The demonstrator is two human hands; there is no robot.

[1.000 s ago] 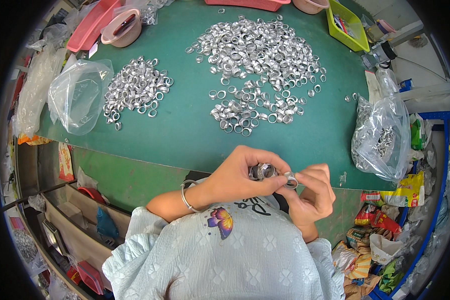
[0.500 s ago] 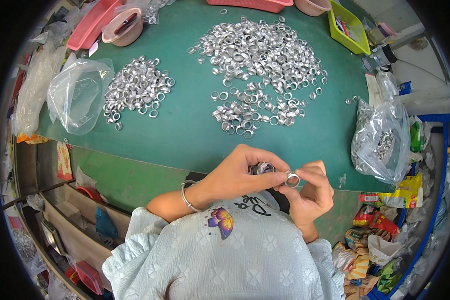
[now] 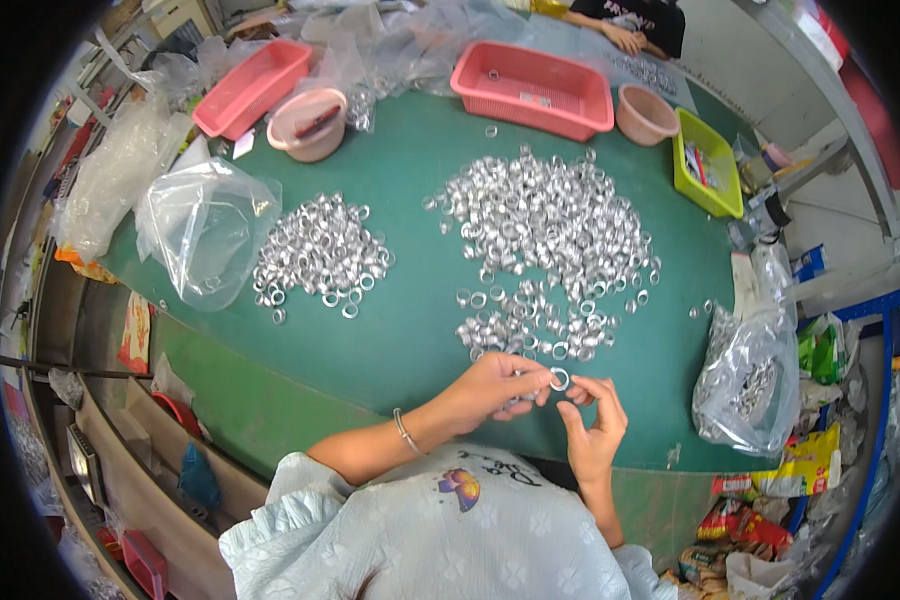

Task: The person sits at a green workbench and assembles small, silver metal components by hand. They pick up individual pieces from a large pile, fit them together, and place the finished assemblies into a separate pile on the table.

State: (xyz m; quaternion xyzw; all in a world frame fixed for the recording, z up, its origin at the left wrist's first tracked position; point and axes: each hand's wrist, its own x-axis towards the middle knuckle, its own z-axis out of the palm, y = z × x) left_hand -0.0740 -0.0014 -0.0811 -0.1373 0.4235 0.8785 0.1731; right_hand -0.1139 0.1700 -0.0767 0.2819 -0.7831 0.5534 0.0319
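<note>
My view has tipped up since a half second ago, and both hands now sit farther in over the worktop (image 3: 410,230), past its near edge. The left grip (image 3: 500,388) is closed on one metal ring (image 3: 567,380) between thumb and forefinger, with more rings tucked behind in the palm. The right grip (image 3: 596,425) has spread, thumb well apart from the fingers; its forefinger is just beside the ring, and I can't tell whether it touches. I take that as the handling of this ring easing off on the right, the left alone now bearing it.

Just beyond the hands lies the large heap of rings (image 3: 550,215), with a smaller heap (image 3: 320,250) toward the left edge, beside a clear bag (image 3: 205,235). A bag of rings (image 3: 745,385) slumps at the near right corner. Along the far side I see a pink basket (image 3: 530,118) and, toward the right edge, a lime tray (image 3: 705,200). A co-worker's hands (image 3: 625,40) show past them. Green floor (image 3: 215,385) runs below the near edge, and colourful packets (image 3: 740,525) crowd the lower right.
</note>
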